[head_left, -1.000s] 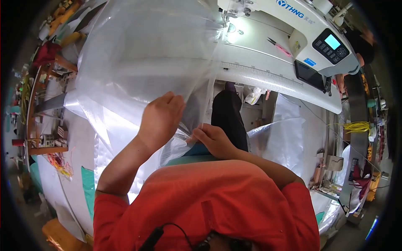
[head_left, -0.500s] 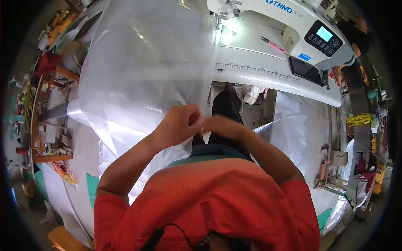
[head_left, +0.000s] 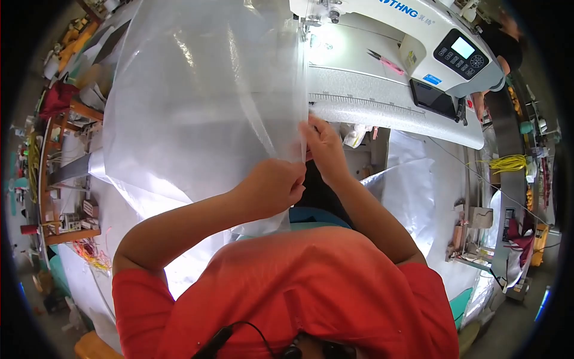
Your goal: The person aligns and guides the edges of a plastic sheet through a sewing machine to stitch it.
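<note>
A large translucent plastic sheet (head_left: pixel 197 102) spreads over the left of the sewing table and hangs down in front of me. Its right edge runs up to the needle area of a white sewing machine (head_left: pixel 382 15). My left hand (head_left: pixel 278 182) is closed on that edge near its lower end. Higher on the same edge, my right hand (head_left: pixel 323 143) pinches the plastic, just below the table's front edge. Some fingertips are hidden behind the sheet.
Pink-handled snips (head_left: pixel 387 61) and a dark phone-like device (head_left: pixel 433 99) lie on the machine table (head_left: pixel 371 113). Yellow cord (head_left: pixel 509 164) hangs at the right. A wooden rack (head_left: pixel 46 197) stands left. Part of another person (head_left: pixel 502 48) shows at upper right.
My right hand has moved up along the sheet's edge. My left hand has shifted slightly right and gripped the edge lower down. The plastic's right edge is now straighter.
</note>
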A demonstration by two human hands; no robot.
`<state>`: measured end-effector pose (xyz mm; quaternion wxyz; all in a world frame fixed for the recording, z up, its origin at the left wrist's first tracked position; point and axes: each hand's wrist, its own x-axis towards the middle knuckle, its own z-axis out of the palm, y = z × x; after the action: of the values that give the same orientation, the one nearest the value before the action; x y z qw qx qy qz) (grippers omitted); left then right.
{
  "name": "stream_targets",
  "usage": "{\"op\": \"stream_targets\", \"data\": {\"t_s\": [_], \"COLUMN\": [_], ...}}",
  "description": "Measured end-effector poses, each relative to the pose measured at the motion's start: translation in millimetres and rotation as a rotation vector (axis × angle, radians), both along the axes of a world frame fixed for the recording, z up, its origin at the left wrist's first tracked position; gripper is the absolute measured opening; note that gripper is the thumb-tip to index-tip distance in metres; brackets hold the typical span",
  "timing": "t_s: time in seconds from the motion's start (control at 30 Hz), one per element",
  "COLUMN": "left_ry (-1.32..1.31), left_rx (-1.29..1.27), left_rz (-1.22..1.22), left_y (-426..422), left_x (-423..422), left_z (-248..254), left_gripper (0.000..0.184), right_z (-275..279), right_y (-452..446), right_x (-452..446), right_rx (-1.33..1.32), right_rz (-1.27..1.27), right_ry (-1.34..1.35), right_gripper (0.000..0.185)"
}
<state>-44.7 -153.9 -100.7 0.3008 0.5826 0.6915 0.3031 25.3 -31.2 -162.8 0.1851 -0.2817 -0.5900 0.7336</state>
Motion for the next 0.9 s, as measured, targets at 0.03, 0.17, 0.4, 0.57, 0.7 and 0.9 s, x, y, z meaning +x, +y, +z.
{"op": "stream_targets", "data": {"t_s": [0.03,0.17,0.4,0.57,0.7,0.9], "left_ry": [-0.001,0.064,0.755,0.753,0.764,0.670], "left_rx": [0.003,-0.181,0.301,0.389,0.334,0.329], "left_rz": [-0.001,-0.190,-0.061,-0.055,0.026,-0.026], "left_y": [1,22,96,69,53,76], "left_x": [-1,-21,-76,-67,-60,-89], "left_z": [0,16,-8,-40,-41,-43], "left_gripper": [0.010,0.008,0.015,0.029,0.033,0.036], "right_z": [5,14,31,36,40,48], "right_y": [1,2,-4,-4,-2,21], "right_x": [-2,0,2,5,4,-12], "right_rx": [0.275,0.671,1.333,1.390,1.367,1.359], "right_rz": [-0.017,-0.034,0.164,0.295,0.367,0.343], "right_ry": [-0.038,-0.200,-0.553,-0.667,-0.677,-0.697], "right_gripper": [0.043,0.047,0.047,0.046,0.044,0.045]}}
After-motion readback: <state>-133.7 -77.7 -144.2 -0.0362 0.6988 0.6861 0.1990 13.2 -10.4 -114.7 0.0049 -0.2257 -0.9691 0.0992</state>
